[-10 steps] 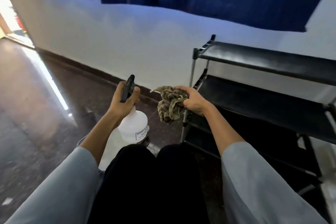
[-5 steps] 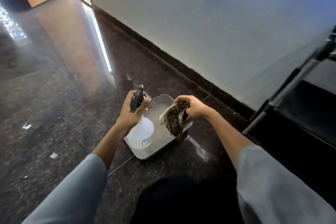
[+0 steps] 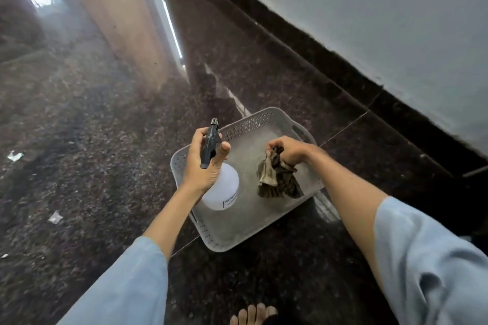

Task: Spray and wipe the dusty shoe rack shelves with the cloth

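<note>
Both hands over grey tray [image 3: 264, 235] on floor: left hand [image 3: 202, 163] grips spray bottle [image 3: 220, 188], right hand [image 3: 289, 150] pinches cloth [image 3: 276, 179]. Looks like put-down step; next, lower and release. Rack out of view, likely 3 o'clock.

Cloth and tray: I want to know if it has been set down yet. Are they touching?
Cannot tell. In the head view the cloth hangs from the right hand over the tray; its lower edge hides any gap.

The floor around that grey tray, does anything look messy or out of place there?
Yes: small white scraps lie scattered on the dark floor left of the tray, like litter. Nothing looks spilled, and the tray sits flat.
</note>
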